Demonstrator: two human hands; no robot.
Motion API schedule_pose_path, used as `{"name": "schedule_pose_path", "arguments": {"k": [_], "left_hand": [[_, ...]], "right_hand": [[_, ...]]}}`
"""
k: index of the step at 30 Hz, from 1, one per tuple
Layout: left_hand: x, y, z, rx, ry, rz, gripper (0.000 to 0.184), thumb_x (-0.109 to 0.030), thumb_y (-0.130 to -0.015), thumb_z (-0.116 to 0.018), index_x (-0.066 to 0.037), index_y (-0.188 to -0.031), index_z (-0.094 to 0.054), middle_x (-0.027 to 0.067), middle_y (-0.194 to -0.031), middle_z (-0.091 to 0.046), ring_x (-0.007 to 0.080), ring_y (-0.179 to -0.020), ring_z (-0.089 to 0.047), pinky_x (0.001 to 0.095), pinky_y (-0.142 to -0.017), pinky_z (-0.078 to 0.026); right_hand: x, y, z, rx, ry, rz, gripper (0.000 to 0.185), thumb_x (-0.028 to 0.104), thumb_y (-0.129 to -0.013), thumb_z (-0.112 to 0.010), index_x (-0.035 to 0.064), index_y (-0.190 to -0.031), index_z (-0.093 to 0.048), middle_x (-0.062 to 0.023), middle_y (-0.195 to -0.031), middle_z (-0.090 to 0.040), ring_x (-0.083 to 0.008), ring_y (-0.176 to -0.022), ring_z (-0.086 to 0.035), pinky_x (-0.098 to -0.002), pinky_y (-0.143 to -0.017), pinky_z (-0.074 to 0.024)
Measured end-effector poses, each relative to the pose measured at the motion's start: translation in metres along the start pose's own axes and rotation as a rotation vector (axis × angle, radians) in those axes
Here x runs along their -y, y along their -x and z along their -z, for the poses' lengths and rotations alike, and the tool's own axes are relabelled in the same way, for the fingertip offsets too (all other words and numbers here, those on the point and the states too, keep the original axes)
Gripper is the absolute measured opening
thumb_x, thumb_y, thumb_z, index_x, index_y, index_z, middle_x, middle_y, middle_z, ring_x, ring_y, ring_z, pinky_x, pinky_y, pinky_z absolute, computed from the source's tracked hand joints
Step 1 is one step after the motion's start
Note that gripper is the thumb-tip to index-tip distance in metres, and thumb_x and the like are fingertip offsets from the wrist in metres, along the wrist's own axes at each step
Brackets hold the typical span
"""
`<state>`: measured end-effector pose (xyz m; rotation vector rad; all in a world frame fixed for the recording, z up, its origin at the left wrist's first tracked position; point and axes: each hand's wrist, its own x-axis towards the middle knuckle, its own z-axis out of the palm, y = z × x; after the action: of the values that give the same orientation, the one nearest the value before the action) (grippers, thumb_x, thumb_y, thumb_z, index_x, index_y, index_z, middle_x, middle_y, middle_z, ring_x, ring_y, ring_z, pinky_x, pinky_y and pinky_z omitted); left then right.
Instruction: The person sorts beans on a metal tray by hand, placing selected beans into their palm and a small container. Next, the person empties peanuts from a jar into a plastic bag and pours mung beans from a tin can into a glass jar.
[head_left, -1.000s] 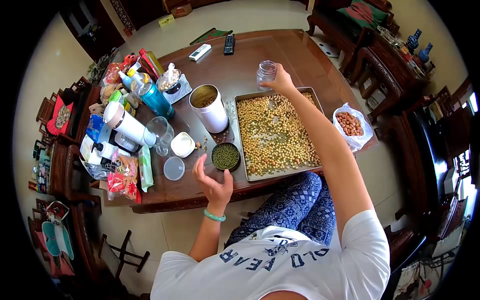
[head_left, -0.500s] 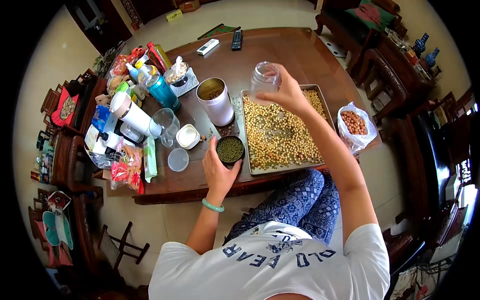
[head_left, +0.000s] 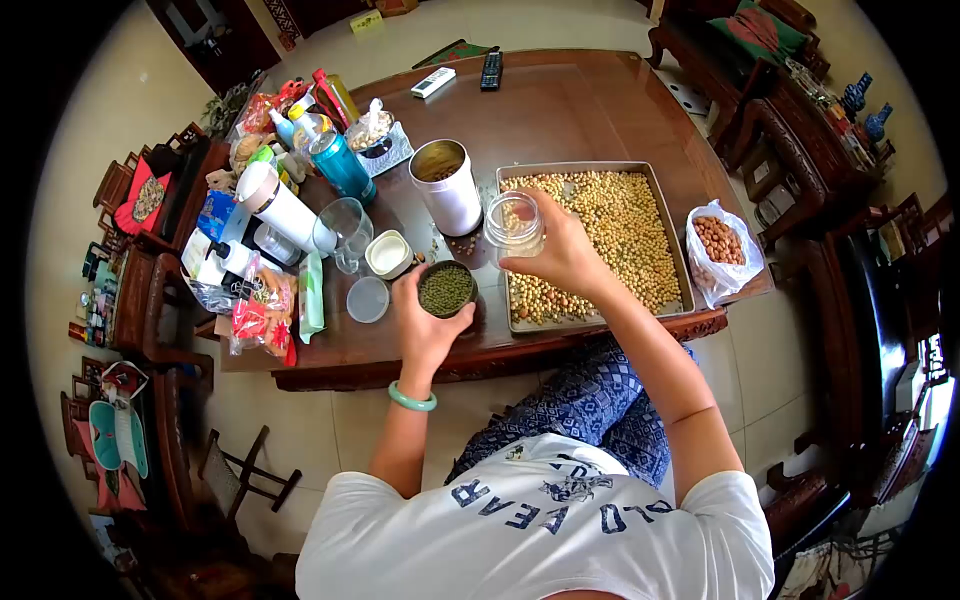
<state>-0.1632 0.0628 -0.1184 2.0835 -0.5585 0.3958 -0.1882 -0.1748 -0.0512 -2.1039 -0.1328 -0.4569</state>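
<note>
My left hand is closed around a small dark round container of green mung beans at the front of the table. Held in my right hand is a clear jar, tilted with its round mouth facing me; I see no contents in it. The jar is over the left edge of a metal tray spread with pale yellow beans. Behind my hands stands a tall white canister, its top open and something brown inside.
Left of my hands are a clear round lid, a small white tub and a clear plastic cup. Bottles and snack packets crowd the table's left side. A white bag of peanuts sits right of the tray. Two remotes lie at the back.
My right hand has brought the clear jar left and down, from above the tray toward the mung bean container, and tipped its mouth toward me. My left hand still holds the container.
</note>
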Motion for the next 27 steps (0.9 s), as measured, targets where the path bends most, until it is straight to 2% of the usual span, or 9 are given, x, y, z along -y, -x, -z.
{"name": "schedule_pose_path", "arguments": {"k": [1, 2, 4, 5, 9, 10, 18, 21, 27], "left_hand": [[-0.007, -0.006, 0.008, 0.039, 0.066, 0.066, 0.077, -0.020, -0.060, -0.086, -0.001, -0.125, -0.049, 0.0169, -0.116, -0.048, 0.0332, -0.111, -0.051, 0.0423, -0.097, -0.042], [-0.007, -0.012, 0.013, 0.047, 0.091, 0.037, 0.077, -0.020, -0.060, -0.086, -0.001, -0.125, -0.050, 0.0167, -0.116, -0.049, 0.0330, -0.111, -0.051, 0.0420, -0.097, -0.042], [-0.023, -0.028, 0.026, 0.088, 0.069, -0.032, 0.076, -0.019, -0.061, -0.086, -0.001, -0.125, -0.050, 0.0162, -0.116, -0.050, 0.0333, -0.111, -0.051, 0.0416, -0.097, -0.042], [-0.028, -0.035, 0.028, 0.102, 0.034, -0.088, 0.071, -0.014, -0.064, -0.084, -0.003, -0.125, -0.050, 0.0137, -0.120, -0.054, 0.0247, -0.112, -0.055, 0.0376, -0.099, -0.043], [-0.052, -0.064, 0.012, 0.289, 0.381, 0.033, 0.073, -0.016, -0.062, -0.086, -0.001, -0.123, -0.048, 0.0134, -0.111, -0.060, 0.0229, -0.103, -0.060, 0.0355, -0.091, -0.048], [-0.057, -0.071, 0.005, 0.321, 0.410, -0.011, 0.074, -0.016, -0.061, -0.087, -0.001, -0.122, -0.048, 0.0125, -0.109, -0.061, 0.0231, -0.101, -0.061, 0.0354, -0.091, -0.048], [-0.079, -0.098, -0.041, 0.414, 0.209, -0.225, 0.076, -0.018, -0.058, -0.087, -0.002, -0.121, -0.048, 0.0174, -0.114, -0.056, 0.0312, -0.108, -0.056, 0.0394, -0.096, -0.045], [-0.088, -0.100, -0.046, 0.411, 0.159, -0.282, 0.074, -0.017, -0.057, -0.085, -0.002, -0.120, -0.049, 0.0175, -0.112, -0.056, 0.0333, -0.107, -0.057, 0.0396, -0.095, -0.046], [-0.106, -0.111, -0.047, 0.520, 0.094, -0.272, 0.071, -0.014, -0.055, -0.082, -0.002, -0.117, -0.049, 0.0175, -0.109, -0.059, 0.0346, -0.104, -0.059, 0.0392, -0.091, -0.048]], "right_hand": [[-0.001, 0.001, -0.001, -0.011, 0.026, 0.026, 0.081, 0.019, -0.063, -0.083, -0.0027, -0.132, -0.046, -0.0237, -0.119, -0.059, -0.0348, -0.109, -0.061, -0.0394, -0.096, -0.0486], [-0.003, 0.002, -0.001, -0.027, 0.036, 0.044, 0.078, 0.017, -0.063, -0.081, 0.0018, -0.132, -0.048, -0.0217, -0.119, -0.060, -0.0333, -0.114, -0.059, -0.0404, -0.097, -0.0474], [-0.003, 0.004, 0.003, -0.034, 0.123, 0.033, 0.077, 0.016, -0.063, -0.080, 0.0032, -0.132, -0.048, -0.0216, -0.122, -0.057, -0.0347, -0.116, -0.057, -0.0410, -0.098, -0.0468], [-0.003, 0.006, 0.006, -0.043, 0.211, 0.022, 0.076, 0.015, -0.064, -0.079, 0.0045, -0.132, -0.049, -0.0215, -0.124, -0.055, -0.0360, -0.117, -0.055, -0.0417, -0.099, -0.0461], [-0.008, 0.015, 0.020, -0.040, 0.309, -0.031, 0.070, 0.009, -0.063, -0.073, 0.0090, -0.130, -0.051, -0.0203, -0.122, -0.052, -0.0391, -0.119, -0.047, -0.0447, -0.104, -0.0399], [-0.011, 0.019, 0.022, -0.099, 0.310, 0.031, 0.069, 0.003, -0.062, -0.069, 0.0113, -0.129, -0.054, -0.0202, -0.115, -0.053, -0.0393, -0.112, -0.047, -0.0469, -0.098, -0.0416], [-0.020, 0.039, 0.035, -0.139, 0.467, -0.068, 0.070, -0.001, -0.063, -0.065, 0.0184, -0.129, -0.053, -0.0170, -0.120, -0.049, -0.0375, -0.117, -0.043, -0.0529, -0.089, -0.0402], [-0.020, 0.041, 0.035, -0.171, 0.570, -0.100, 0.066, 0.000, -0.063, -0.064, 0.0133, -0.127, -0.055, -0.0173, -0.120, -0.052, -0.0385, -0.117, -0.043, -0.0505, -0.099, -0.0373], [-0.014, 0.041, 0.035, -0.148, 0.554, -0.202, 0.064, 0.002, -0.064, -0.066, 0.0167, -0.126, -0.055, -0.0140, -0.124, -0.053, -0.0360, -0.121, -0.042, -0.0539, -0.093, -0.0398]]}}
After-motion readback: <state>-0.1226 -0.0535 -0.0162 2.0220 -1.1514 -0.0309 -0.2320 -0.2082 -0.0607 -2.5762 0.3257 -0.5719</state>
